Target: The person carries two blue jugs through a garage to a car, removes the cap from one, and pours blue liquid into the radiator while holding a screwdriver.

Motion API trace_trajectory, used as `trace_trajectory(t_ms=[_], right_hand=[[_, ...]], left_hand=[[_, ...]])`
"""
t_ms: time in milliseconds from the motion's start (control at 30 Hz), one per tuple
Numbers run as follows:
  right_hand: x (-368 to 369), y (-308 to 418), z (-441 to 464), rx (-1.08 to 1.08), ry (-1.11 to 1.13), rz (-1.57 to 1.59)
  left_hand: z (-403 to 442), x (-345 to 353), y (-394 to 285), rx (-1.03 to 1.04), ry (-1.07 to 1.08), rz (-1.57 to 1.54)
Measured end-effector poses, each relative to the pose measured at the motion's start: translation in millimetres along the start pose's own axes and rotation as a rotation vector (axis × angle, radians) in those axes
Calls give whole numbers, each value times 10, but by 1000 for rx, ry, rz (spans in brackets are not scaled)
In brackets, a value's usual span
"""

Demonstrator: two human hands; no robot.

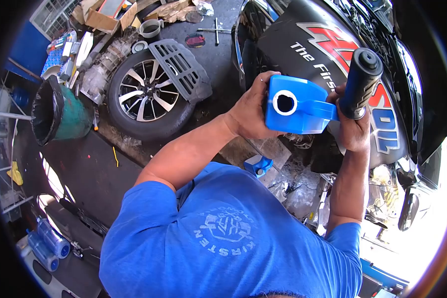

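A blue plastic jug (303, 92) with an open round mouth faces up in front of me. My left hand (256, 107) is wrapped round its left side. On the right, my right hand (355, 130) grips a black cylindrical tool with a ribbed handle (358, 84), held upright beside the jug's handle. Some fingers of that hand are hidden behind the tool and close to the jug's handle. A smaller blue container (258, 165) lies below the jug, near the floor.
A car with a black printed cover (283, 49) stands at the right. A wheel (149, 92) lies on the floor with a black grille (181, 69) on it. At the left are a green bin (72, 111) and water bottles (49, 238). A cross wrench (216, 31) lies farther back.
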State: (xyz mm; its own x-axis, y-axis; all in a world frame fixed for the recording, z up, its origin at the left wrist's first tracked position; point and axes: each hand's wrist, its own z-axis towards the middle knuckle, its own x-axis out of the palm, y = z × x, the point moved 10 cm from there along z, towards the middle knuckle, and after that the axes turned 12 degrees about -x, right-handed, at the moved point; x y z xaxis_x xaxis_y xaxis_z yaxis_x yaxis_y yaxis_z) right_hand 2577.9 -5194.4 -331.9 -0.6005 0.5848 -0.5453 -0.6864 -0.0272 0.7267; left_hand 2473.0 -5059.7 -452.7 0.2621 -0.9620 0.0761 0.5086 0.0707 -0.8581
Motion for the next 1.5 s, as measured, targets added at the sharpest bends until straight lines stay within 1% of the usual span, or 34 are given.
trace_trajectory(t_ms=[100, 233, 267, 333, 433, 500, 567, 633, 667, 733, 767, 800, 867, 900, 933, 967, 1000, 1033, 1067, 1100, 1167, 1200, 1300, 1333, 1367, 1433, 1467, 1500], right_hand=[[22, -31, 22, -43, 61, -96], [83, 44, 126, -141, 21, -179], [90, 80, 161, -194, 2, -186], [95, 74, 199, -210, 27, -244], [144, 87, 265, -214, 37, -298], [173, 32, 287, -215, 22, -298], [277, 12, 336, -180, 69, -288], [359, -67, 342, -153, 72, -236], [404, -68, 358, -229, 94, -269], [443, -263, 347, -104, 106, -153], [490, -285, 365, -86, 149, -151], [538, -309, 381, -69, 191, -150], [629, -316, 422, -54, 266, -148], [660, -315, 458, -82, 284, -137], [690, -314, 494, -109, 302, -127], [721, -312, 528, -135, 321, -115], [763, -284, 570, -164, 293, -120], [768, -338, 599, -140, 294, -102], [801, -348, 651, -116, 294, -84], [828, -235, 729, -172, 295, -117], [883, -273, 830, -144, 355, -216], [925, -223, 881, -281, 345, -213], [872, -309, 1006, -209, 206, -176], [798, -409, 1019, -191, 86, -64], [723, -435, 1054, -152, 15, -35], [519, -342, 1079, -228, -117, -16], [424, -328, 1052, -201, -113, 29], [356, -309, 997, -182, -169, 133]], left_hand=[[-45, 47, 97, 27, -51, -69], [-86, 26, 139, 19, -137, 30], [-90, 38, 171, 11, -133, 17], [-90, 53, 231, -2, -123, -4], [-104, -49, 225, 13, -211, 136], [-181, -36, 592, -290, -64, -341], [-441, 63, 892, -586, 93, -814], [-712, 257, 990, -877, 259, -1284], [-871, 353, 1058, -1101, 296, -1308], [-802, 406, 864, -1025, 389, -1532], [-740, 416, 747, -980, 439, -1639], [-650, 364, 684, -944, 413, -1583], [-574, 381, 635, -926, 381, -1671], [-532, 356, 597, -919, 367, -1710], [-441, 271, 523, -868, 371, -1812], [-391, 205, 550, -908, 251, -1754], [-359, 157, 570, -945, 129, -1697], [-365, 103, 621, -979, 9, -1636], [-371, 69, 631, -998, -6, -1639], [-369, 28, 629, -994, -27, -1616], [-352, -46, 621, -989, -63, -1567], [-343, -80, 622, -995, -94, -1554], [-321, -203, 639, -1012, -200, -1523], [-261, -236, 631, -933, -143, -1536], [-225, -281, 627, -897, -106, -1561], [-192, -408, 683, -865, -179, -1528], [-142, -478, 629, -813, -134, -1475], [-130, -546, 666, -827, -228, -1496]])
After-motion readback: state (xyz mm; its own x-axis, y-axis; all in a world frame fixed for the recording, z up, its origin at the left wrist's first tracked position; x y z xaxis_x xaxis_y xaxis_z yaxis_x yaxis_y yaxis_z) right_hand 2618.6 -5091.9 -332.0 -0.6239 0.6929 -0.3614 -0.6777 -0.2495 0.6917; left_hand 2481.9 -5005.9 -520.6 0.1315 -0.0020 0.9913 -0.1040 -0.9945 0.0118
